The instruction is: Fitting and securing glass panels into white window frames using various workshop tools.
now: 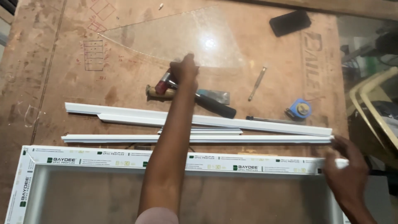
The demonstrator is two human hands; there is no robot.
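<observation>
Scuffed brown plywood bench (62, 62) with a clear glass sheet (182, 37) up top and a black phone (290, 22) in the upper right corner. Left hand (184, 69) reaches to mid-frame, fingers curled around the mallet (166, 83) lying with the other tools. Right hand (346, 172), lower right, rests fingers loosely spread on the end of the white frame (124, 159), probably steadying it, with loose white strips (199, 121) just above.

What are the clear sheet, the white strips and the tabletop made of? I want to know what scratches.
The clear sheet looks like glass or acrylic: see-through, with a lamp glare. The white strips seem smooth moulded plastic, faintly glossy. The tabletop looks like brown plywood or hardboard, matt, stained and pencil-marked.
</observation>
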